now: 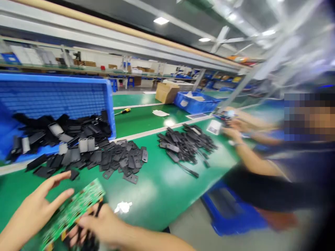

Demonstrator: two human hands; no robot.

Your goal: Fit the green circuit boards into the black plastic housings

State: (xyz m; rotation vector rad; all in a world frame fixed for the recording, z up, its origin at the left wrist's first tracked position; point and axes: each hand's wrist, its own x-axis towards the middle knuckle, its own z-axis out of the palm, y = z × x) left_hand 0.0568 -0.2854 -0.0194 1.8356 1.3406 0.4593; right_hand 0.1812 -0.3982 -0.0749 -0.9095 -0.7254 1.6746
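Two bare hands fill the bottom of the view. The left hand is open, fingers spread, just at the upper edge of a green circuit board that tilts across the frame; whether they touch it is hard to tell. The right hand is curled closed over the board's lower end, apparently gripping it along with dark strips that blur out of frame (the exact hold is partly hidden). Both work above a green counter, with a crumpled white paper just beside the right hand. Ahead, a heap of black plastic parts spreads across the counter from a tipped blue plastic crate that holds many more. A second heap of black parts lies to the right. Farther along are a yellow-handled screwdriver, a cardboard box and another blue crate. At right, a co-worker's hands reach near a white card.
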